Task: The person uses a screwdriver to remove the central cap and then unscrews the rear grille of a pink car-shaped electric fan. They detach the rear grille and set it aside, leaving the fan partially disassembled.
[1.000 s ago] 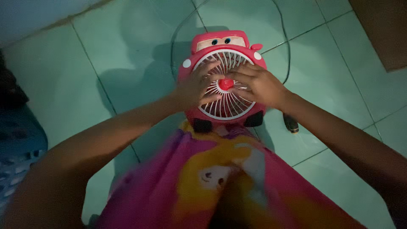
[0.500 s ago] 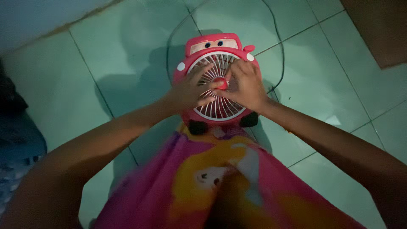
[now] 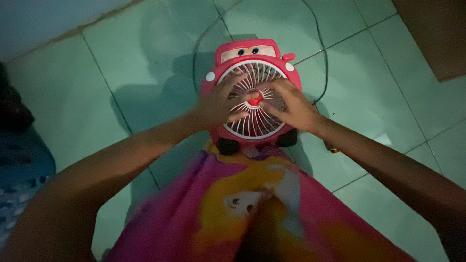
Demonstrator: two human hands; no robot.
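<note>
Pressing on the white grille (image 3: 252,127) from either side, left hand (image 3: 217,103) and right hand (image 3: 290,105) meet fingertips at the red hub (image 3: 255,99), right pinching nearer

Pale green floor tiles (image 3: 145,63) with dark grout lines spread out on every side of the fingers. A thin dark cord (image 3: 324,58) loops over them beyond the fingers and curves down to their right. Nearer than the fingers, a pink cloth (image 3: 242,208) with a yellow-haired cartoon figure fills the lower middle. A brown mat (image 3: 437,34) lies far right of the fingers, at the top corner. Far to their left sits a blue patterned thing (image 3: 19,165), too dark to identify.
</note>
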